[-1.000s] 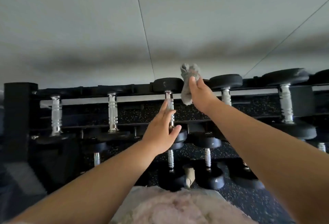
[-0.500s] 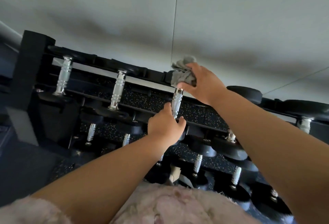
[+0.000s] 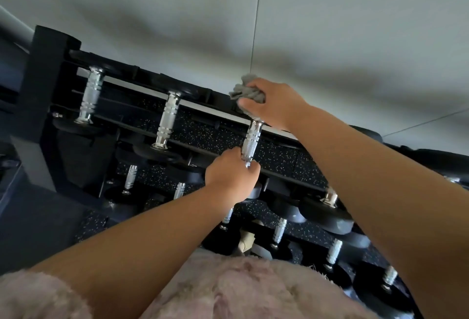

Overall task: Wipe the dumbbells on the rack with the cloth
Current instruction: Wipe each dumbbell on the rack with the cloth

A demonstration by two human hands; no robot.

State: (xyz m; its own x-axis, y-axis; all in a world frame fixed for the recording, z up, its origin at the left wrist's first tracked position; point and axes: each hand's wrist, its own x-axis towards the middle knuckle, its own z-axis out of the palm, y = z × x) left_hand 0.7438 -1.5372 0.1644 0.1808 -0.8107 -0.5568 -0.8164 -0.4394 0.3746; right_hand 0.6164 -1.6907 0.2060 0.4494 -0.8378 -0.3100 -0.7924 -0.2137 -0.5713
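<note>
The dumbbell [image 3: 251,141] being cleaned has a shiny silver handle with little grooves and black round ends. It sits on the top shelf of a black rack [image 3: 48,95], third along from the left post. The cloth [image 3: 245,91] is small, gray and all scrunched up.

The right hand [image 3: 274,103] holds the cloth, with fingers curled over it and the thumb under it. The hand presses the cloth down on the far end of the dumbbell, right where the handle meets the black end. The left hand [image 3: 229,179] grips the near part of the silver handle, with fingers wrapped tight around it. So the handle runs between the two hands.

Two more dumbbells [image 3: 167,121] sit on the same shelf to the left, side by side and apart from each other. More dumbbells rest on the lower shelves, and both arms hide some of them. The right arm covers much of the top shelf on the right side. The floor under the rack is dark with tiny specks. A gray wall [image 3: 330,27] stands behind the rack. Fuzzy pink clothing [image 3: 228,290] fills the bottom of the view.
</note>
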